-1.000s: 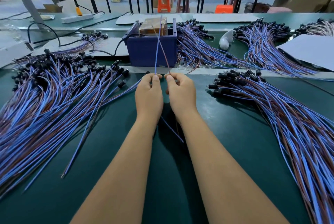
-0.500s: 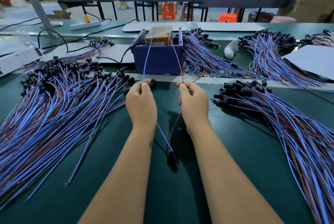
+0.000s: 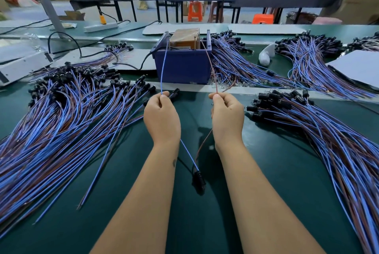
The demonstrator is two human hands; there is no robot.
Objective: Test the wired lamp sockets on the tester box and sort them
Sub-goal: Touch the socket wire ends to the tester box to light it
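The left hand [image 3: 162, 118] pinches the blue wire [image 3: 164, 69] between thumb and curled fingers, and the right hand [image 3: 226, 117] pinches the brown wire [image 3: 211, 69] the same way; both hands are closed on their leads and hover just above the green table [image 3: 287, 171], near its middle. The two wires belong to one lamp socket [image 3: 198, 179], whose black body hangs low between the forearms, on the near side of the hands. From each pinch the free end runs up and away toward the far side, so the long axis of each lead points near-to-far at the blue tester box [image 3: 182, 67], which stands straight ahead beyond the hands. The blue lead reaches the box's left top edge and the brown lead its right top edge; whether the bare tips actually touch contacts there cannot be told. Each hand is about equally near the box, the left lined up with its left side, the right with its right. I judge the test is in hand, and the next move turns on sideways sorting: a big spread of wired sockets [image 3: 61, 114] lies to the left, another heap [image 3: 307, 122] to the right, each just beside its hand
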